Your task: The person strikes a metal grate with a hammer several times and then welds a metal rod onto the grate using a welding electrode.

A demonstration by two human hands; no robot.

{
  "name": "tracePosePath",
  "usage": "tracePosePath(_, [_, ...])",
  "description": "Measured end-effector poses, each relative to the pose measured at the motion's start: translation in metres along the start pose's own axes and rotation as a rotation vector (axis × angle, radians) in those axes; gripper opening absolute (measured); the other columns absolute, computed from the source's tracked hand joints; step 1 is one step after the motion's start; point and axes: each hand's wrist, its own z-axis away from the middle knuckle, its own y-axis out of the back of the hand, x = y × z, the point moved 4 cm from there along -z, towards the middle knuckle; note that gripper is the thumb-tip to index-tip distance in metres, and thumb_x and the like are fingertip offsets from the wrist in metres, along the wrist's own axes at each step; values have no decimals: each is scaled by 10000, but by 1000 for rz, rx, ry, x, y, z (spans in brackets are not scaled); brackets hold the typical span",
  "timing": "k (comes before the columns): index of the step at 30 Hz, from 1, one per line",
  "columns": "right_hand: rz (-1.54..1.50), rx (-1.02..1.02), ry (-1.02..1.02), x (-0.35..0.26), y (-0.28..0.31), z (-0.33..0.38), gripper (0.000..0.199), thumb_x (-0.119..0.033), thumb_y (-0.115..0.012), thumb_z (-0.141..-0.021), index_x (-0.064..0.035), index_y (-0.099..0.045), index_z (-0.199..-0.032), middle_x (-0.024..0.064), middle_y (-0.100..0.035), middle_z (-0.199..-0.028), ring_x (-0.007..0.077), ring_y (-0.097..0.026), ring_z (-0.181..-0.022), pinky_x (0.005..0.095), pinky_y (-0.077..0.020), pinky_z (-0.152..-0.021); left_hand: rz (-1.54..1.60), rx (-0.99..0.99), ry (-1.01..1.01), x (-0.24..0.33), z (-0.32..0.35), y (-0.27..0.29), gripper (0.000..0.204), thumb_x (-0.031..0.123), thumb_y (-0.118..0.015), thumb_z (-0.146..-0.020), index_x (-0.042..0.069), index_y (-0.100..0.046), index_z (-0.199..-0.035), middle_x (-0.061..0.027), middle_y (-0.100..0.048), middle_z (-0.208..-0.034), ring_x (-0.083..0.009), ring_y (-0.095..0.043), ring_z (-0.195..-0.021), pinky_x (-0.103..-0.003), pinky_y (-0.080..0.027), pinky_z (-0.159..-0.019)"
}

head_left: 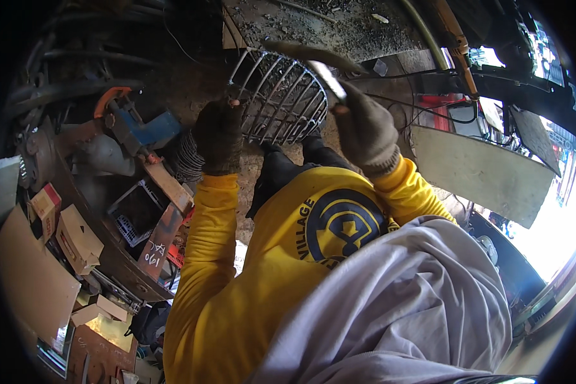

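Note:
Both hands wear dark work gloves. My left hand (219, 136) is closed at the left edge of a curved metal grate (285, 96), gripping it by the rim. The grate is made of crossed bars with a rounded right side, and it stands tilted in front of my legs. In my right hand (370, 131) is a hammer (328, 80) with a bright metal shaft, raised above the grate's right side. Its long, narrow dark head reaches left over the grate's far edge; I cannot tell whether they touch.
A workbench (339, 29) strewn with dark debris lies beyond the grate. On the left are a blue and orange machine part (152, 128), a plastic crate (134, 211) and cardboard boxes (78, 240). A pale board (483, 173) stands at the right, near hanging cables (429, 116).

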Motion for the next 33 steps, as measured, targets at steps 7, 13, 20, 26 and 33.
tracePosePath(7, [191,-191,-55,-4,-3,-13,339,-190,-597,-927,-30,-583,-1225,185,-667,-861,379,-667,-787,408,-533,-682,-394,20,-418,-16,14,-23,212,277,-614,-936,67,-636,-954,-122,-653,-860,-302,-650,-751,-408,-532,-660])
tracePosePath(13, [108,14,36,-4,9,-10,306,-183,-571,-930,-73,-574,-1215,179,-670,-829,371,-665,-735,442,-532,-629,-376,62,-552,-6,14,-26,212,192,-647,-906,110,-586,-1091,-120,-632,-869,-302,-644,-754,-407,-544,-648])
tracePosePath(20, [155,-40,17,13,-2,-2,328,-200,-612,-909,-74,-582,-1211,187,-671,-836,375,-669,-742,436,-536,-633,-454,36,-601,8,10,-26,191,116,-634,-893,102,-585,-1077,-124,-608,-858,-295,-624,-762,-401,-520,-630])
tracePosePath(26, [119,49,-135,14,8,-2,308,-177,-611,-916,-72,-596,-1205,191,-670,-845,364,-677,-758,418,-536,-648,-223,-55,-350,1,5,-28,106,130,-596,-922,80,-598,-1015,-127,-617,-851,-306,-621,-749,-413,-509,-628])
tracePosePath(33, [-15,181,-190,9,44,33,331,-127,-618,-903,-49,-599,-1223,202,-674,-870,351,-689,-795,385,-539,-684,23,-58,-26,5,2,-25,311,350,-573,-958,56,-649,-889,-150,-642,-795,-348,-627,-714,-433,-496,-641])
